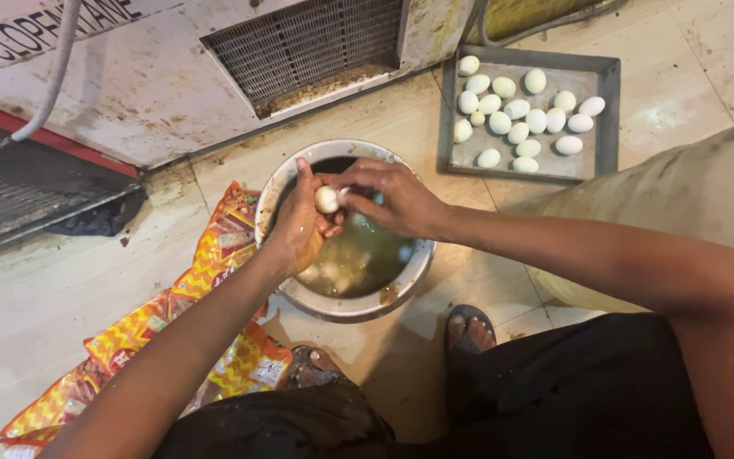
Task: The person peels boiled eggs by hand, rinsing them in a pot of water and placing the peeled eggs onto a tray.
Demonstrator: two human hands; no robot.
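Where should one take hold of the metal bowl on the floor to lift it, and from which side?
Probably by the wide flat rim of the metal bowl, at two opposite points, coming from above and outside. The bowl holds murky water and eggs, so it must stay level. The left hand and right hand with an egg are over its far part; the near rim is free.

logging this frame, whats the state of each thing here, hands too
small pale egg: held above the bowl, pinched by both hands
left hand: closed around the egg
right hand: fingertips on the egg
round metal bowl: on the floor, holding murky water and more eggs
grey square tray: flat on the floor, holding whitish eggs
orange snack packets: lying beside the bowl
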